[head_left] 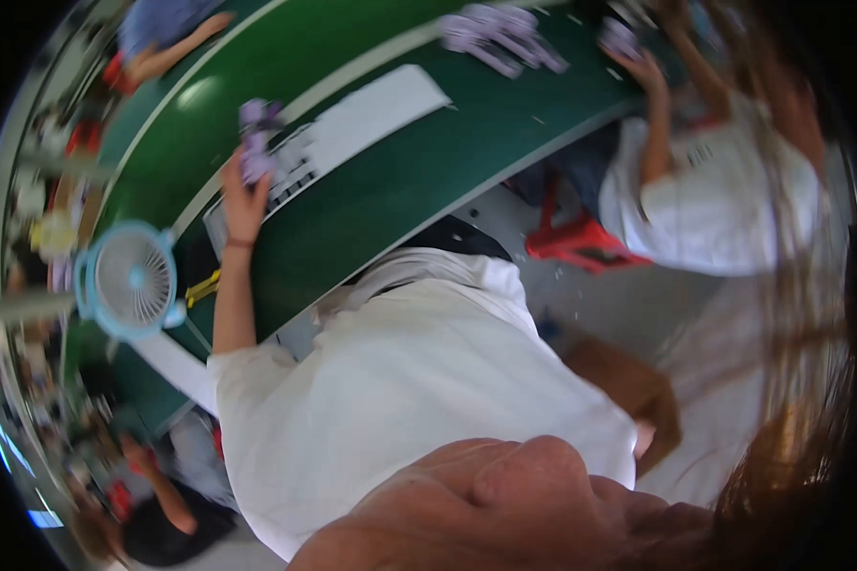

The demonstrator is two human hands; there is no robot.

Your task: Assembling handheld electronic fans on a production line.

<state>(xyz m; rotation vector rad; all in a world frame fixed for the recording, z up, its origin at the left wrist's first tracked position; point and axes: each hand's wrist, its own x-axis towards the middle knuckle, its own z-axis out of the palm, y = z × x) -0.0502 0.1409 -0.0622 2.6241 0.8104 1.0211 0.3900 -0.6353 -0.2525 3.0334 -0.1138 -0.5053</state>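
Note:
My left arm reaches out to the far left, over the green workbench [381, 209]. My left hand [245, 195] is closed around a lilac plastic piece [255, 143] with a darker part near its top; its exact kind is unclear. The piece is held above the end of a long white tray [376, 114], where several small dark and pale bits lie. My right hand is out of sight; only a little skin of that arm shows beside my white shirt.
Several lilac pieces [500, 38] lie at the far side. A light-blue fan [135, 278] and a yellow tool [203, 287] are left of my arm. A green conveyor belt [219, 81] runs beyond. At right a co-worker [714, 190] holds a lilac piece near a red stool [581, 243].

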